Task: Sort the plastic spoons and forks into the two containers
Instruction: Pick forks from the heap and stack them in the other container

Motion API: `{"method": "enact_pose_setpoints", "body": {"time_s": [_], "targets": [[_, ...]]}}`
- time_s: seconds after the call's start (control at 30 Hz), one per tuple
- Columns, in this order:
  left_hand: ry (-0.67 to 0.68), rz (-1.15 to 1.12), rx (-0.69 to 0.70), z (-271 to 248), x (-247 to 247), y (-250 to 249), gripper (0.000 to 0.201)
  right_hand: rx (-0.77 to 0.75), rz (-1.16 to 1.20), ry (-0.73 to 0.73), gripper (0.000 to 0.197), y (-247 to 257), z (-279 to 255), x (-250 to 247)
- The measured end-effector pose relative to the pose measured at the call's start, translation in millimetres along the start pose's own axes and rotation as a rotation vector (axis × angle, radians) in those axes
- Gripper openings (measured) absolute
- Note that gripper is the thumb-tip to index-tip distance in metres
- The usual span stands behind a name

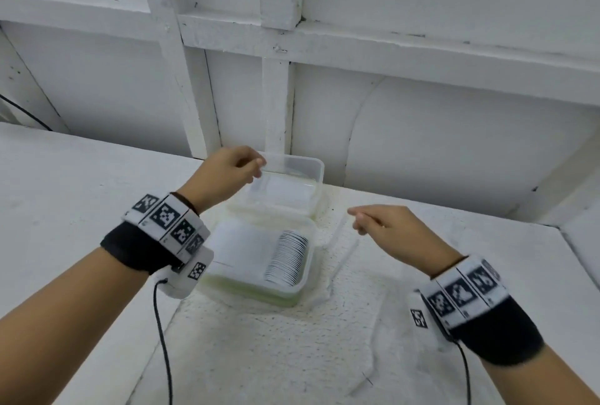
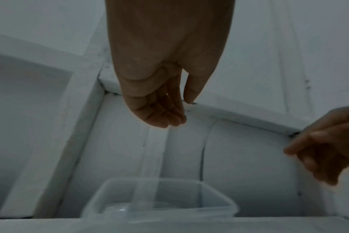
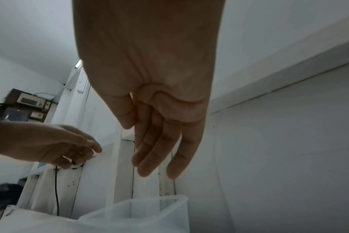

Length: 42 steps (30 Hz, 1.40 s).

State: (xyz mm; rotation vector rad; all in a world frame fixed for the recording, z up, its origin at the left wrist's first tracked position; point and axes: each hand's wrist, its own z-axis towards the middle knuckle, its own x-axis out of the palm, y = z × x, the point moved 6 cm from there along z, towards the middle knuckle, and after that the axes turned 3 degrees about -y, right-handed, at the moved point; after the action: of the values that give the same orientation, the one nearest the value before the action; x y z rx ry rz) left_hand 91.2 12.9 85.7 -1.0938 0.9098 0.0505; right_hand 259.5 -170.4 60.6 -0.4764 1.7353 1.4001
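2 clear plastic tubs sit end to end on a white, pitted mat (image 1: 259, 339) on a white bench (image 1: 65, 193). The near tub (image 1: 302, 291) holds a neat row of white spoons (image 1: 287, 256), nested on edge along its right side, with their handles showing as a pale blur to the left. The far tub (image 1: 316, 174) touches or nearly touches the near one; what lies in it is too faint to name. A few thin clear pieces (image 1: 344, 252) lie on the mat just right of the near tub, too blurred to tell spoon from fork.

The left hand (image 1: 227, 174) hovers over the far tub's left rim, fingers loosely curled with the tips near the thumb; whether it pinches anything I cannot tell. The right hand (image 1: 389, 226) hangs above the mat right of the tubs, fingers relaxed and slightly bent, holding nothing.

The left wrist view shows the left hand (image 2: 159, 94) from below with fingers together and bare, the far tub (image 2: 219, 205) under it, and the right hand (image 2: 325, 146) at the edge. The right wrist view alone shows the right fingers (image 3: 159, 141) straight and spread a little, a dark cable (image 3: 57, 189) and brown boxes (image 3: 28, 102) at far left.

The black wristbands (image 1: 139, 248) carry square black-and-white markers; no writing is readable
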Motion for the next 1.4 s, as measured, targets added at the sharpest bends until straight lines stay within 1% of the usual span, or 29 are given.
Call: {"method": "enact_pose_setpoints", "body": {"time_s": [0.07,0.17,0.23,0.3,0.33,0.4,0.47,0.53,0.57,0.6,0.63,0.7,0.73,0.87,0.9,0.97,1.0,1.03,1.1,1.2,1.3,1.33,1.4], "targets": [[0.035,-0.027,0.053,-27.4,17.1,-24.8,0.015,0.031,-0.019,0.028,0.032,-15.9,-27.9,5.5],[0.173,-0.070,0.100,-64.1,57.2,-53.7,0.013,0.086,-0.038,0.063,0.033,-38.7,-60.7,15.1],[0.276,-0.019,0.122,-82.5,90.7,-65.4,0.015,0.112,-0.036,0.069,0.033,-48.6,-76.6,20.2],[0.369,0.102,0.123,-91.8,128.5,-66.9,0.024,0.120,-0.043,0.066,0.034,-55.2,-88.0,24.6],[0.421,0.171,0.105,-93.4,148.5,-63.9,0.029,0.122,-0.050,0.065,0.034,-57.7,-92.9,26.8],[0.534,0.315,0.027,-94.8,185.8,-54.4,0.036,0.127,-0.062,0.057,0.034,-62.6,-101.8,29.5],[0.595,0.470,-0.064,-95.8,210.7,-47.6,0.046,0.141,-0.062,0.049,0.034,-69.3,-110.4,30.2],[0.574,0.621,-0.127,-94.9,223.6,-42.9,0.061,0.161,-0.056,0.041,0.033,-75.6,-118.3,27.9],[0.556,0.680,-0.137,-93.5,227.3,-41.8,0.065,0.173,-0.054,0.042,0.033,-78.2,-122.3,25.9],[0.535,0.725,-0.124,-91.7,229.6,-40.9,0.064,0.183,-0.056,0.046,0.033,-80.5,-125.9,23.6],[0.526,0.755,-0.098,-89.6,231.1,-39.2,0.059,0.189,-0.060,0.048,0.033,-82.3,-128.8,20.8],[0.540,0.773,-0.055,-89.2,229.3,-36.7,0.038,0.192,-0.064,0.048,0.033,-84.0,-132.3,14.7],[0.546,0.762,-0.037,-90.1,227.4,-34.6,0.032,0.193,-0.064,0.047,0.032,-83.9,-132.5,11.4],[0.554,0.628,-0.039,-99.4,218.7,-32.8,0.019,0.158,-0.059,0.062,0.029,-75.7,-114.1,-0.6],[0.534,0.576,-0.046,-101.4,215.4,-33.8,0.015,0.140,-0.061,0.060,0.028,-72.6,-103.6,-4.7],[0.475,0.480,-0.041,-108.3,205.5,-34.9,0.018,0.109,-0.064,0.031,0.027,-68.3,-75.8,-12.6],[0.443,0.436,-0.019,-113.4,198.8,-35.7,0.016,0.094,-0.082,0.017,0.026,-67.4,-58.6,-14.6],[0.410,0.397,0.002,-120.2,190.7,-35.1,0.018,0.078,-0.120,0.015,0.026,-67.2,-41.0,-14.2],[0.324,0.349,0.033,-135.8,171.0,-31.6,0.025,0.057,-0.248,0.061,0.027,-69.2,-5.7,-2.9],[0.209,0.336,0.038,-160.1,142.9,-22.4,0.025,0.027,-0.445,0.183,0.033,-70.2,32.9,29.6],[0.192,0.336,-0.055,-179.3,126.4,-4.2,0.025,-0.049,-0.605,0.293,0.045,-68.5,52.1,69.2],[0.202,0.318,-0.091,-184.1,123.4,2.6,0.024,-0.075,-0.666,0.308,0.046,-68.7,55.8,80.2],[0.226,0.238,-0.149,-190.9,119.8,13.5,0.023,-0.115,-0.770,0.300,0.041,-68.9,59.8,95.5]]}}
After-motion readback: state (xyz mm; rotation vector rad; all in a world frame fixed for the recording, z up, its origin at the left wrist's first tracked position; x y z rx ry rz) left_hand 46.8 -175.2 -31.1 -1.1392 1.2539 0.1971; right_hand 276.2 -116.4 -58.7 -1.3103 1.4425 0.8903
